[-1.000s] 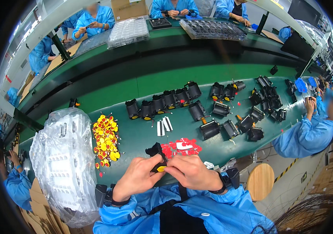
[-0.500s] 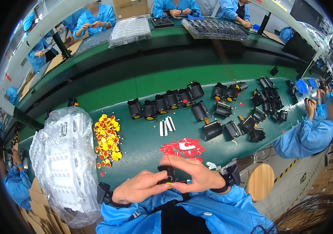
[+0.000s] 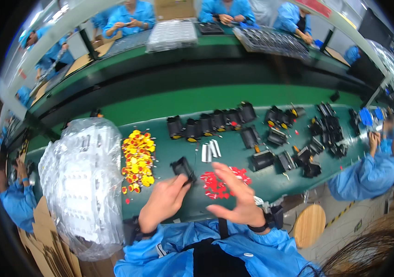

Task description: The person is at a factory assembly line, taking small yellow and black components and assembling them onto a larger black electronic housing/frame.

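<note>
Green workbench (image 3: 181,150): widest thing before you, curving across the view, with your hands over its near edge.

Clear plastic bag of white trays (image 3: 84,184): bulky, at the bench's left end, well to the left of your left hand.

Co-worker in blue (image 3: 365,180): seated at the right end of the bench, hands raised near a row of black parts.

Black housings (image 3: 211,123): one slanting row beyond your hands, yellow showing at several lower ends; more stand and lie in looser groups to the right.

Your right hand (image 3: 237,198): released, fingers spread, thumb well apart from them, nothing in the grasp; it partly covers the near right of the red pieces from this view.

Your left hand (image 3: 163,203): grasping, fingers closed on the near end of a single black housing.

Yellow-and-red discs (image 3: 138,161): heaped between the bag and your left hand.

Red flat pieces (image 3: 218,184): loose pile just beside your right hand.

Held black housing (image 3: 181,168): tilted, between discs and red pieces, finer detail blurred.

White strips (image 3: 211,151): small, side by side, between the housing row and red pile.
</note>
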Motion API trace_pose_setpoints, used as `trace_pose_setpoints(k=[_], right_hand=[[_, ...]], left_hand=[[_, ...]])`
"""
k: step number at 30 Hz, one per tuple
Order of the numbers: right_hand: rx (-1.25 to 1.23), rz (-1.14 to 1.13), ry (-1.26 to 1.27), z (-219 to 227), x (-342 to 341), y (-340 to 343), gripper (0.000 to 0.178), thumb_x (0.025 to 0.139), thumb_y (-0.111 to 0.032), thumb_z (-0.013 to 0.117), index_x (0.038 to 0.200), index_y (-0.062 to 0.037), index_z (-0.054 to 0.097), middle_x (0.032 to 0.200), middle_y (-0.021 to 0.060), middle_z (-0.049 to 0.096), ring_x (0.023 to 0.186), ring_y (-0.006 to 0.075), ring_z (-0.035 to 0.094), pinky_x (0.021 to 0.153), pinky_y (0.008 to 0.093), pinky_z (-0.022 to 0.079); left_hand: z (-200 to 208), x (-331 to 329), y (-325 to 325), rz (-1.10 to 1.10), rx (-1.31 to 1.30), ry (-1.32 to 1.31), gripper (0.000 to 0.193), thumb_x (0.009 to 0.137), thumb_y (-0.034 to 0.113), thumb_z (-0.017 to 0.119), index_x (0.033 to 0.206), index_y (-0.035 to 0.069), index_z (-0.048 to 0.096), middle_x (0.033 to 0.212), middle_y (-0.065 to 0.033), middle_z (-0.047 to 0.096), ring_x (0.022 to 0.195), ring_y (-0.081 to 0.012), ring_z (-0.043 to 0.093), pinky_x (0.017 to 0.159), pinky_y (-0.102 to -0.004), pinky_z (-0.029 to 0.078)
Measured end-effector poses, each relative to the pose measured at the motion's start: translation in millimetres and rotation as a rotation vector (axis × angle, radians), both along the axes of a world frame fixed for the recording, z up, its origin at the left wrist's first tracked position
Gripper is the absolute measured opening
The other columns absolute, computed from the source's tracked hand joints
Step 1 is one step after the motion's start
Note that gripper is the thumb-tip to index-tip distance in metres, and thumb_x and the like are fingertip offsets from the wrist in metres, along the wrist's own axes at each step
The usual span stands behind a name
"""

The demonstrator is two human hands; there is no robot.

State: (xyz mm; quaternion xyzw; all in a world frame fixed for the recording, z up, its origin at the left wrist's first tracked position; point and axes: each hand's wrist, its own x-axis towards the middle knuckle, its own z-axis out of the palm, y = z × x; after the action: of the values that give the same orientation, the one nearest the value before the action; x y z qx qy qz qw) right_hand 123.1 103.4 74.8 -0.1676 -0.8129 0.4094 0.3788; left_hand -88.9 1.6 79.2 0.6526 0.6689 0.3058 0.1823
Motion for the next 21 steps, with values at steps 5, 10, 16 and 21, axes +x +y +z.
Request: trace_pose_setpoints(k=[5, 10, 16, 21], right_hand=[[-0.161, -0.109, 0.081, -1.4, 15.6, -3.5, 0.035, 0.078, -0.002, 0.071, 0.110, 0.0096, 0.066, 0.114, 0.0235, 0.070, 0.109, 0.0346, 0.068, 0.101, 0.0439, 0.049], [-0.323, -0.067, 0.159, -7.0, 25.9, -26.2, 0.024, 0.079, 0.007, 0.063, 0.103, 0.0113, 0.065, 0.106, 0.0259, 0.070, 0.099, 0.0328, 0.070, 0.091, 0.0412, 0.055], [-0.404, 0.019, 0.134, -22.8, 22.7, -31.2, 0.015, 0.088, 0.000, 0.064, 0.100, 0.0082, 0.063, 0.096, 0.0208, 0.069, 0.088, 0.0300, 0.070, 0.084, 0.0408, 0.057], [-0.416, 0.125, 0.028, -5.0, -2.7, -48.7, 0.010, 0.085, 0.003, 0.062, 0.092, 0.0090, 0.067, 0.086, 0.0200, 0.071, 0.083, 0.0290, 0.072, 0.081, 0.0401, 0.058]], left_hand=[[-59.7, -9.4, 29.2, 0.054, -0.077, 0.222, 0.015, 0.093, 0.013, 0.054, 0.100, 0.000, 0.055, 0.087, -0.0220, 0.065, 0.082, -0.0425, 0.066, 0.070, -0.0518, 0.054], [3.8, 10.3, -30.4, 0.299, 0.174, 0.331, 0.037, 0.088, 0.015, 0.067, 0.119, -0.001, 0.054, 0.091, -0.0164, 0.063, 0.082, -0.0370, 0.065, 0.069, -0.0448, 0.052], [68.8, -89.8, -120.6, 0.712, 0.146, 0.435, 0.008, 0.082, 0.006, 0.065, 0.090, 0.006, 0.065, 0.079, -0.0138, 0.063, 0.078, -0.0339, 0.064, 0.067, -0.0435, 0.051], [13.8, -293.8, -110.2, 0.661, -0.388, 0.547, 0.027, 0.088, 0.015, 0.054, 0.106, 0.002, 0.069, 0.092, -0.0223, 0.071, 0.086, -0.0431, 0.068, 0.076, -0.0496, 0.056]])
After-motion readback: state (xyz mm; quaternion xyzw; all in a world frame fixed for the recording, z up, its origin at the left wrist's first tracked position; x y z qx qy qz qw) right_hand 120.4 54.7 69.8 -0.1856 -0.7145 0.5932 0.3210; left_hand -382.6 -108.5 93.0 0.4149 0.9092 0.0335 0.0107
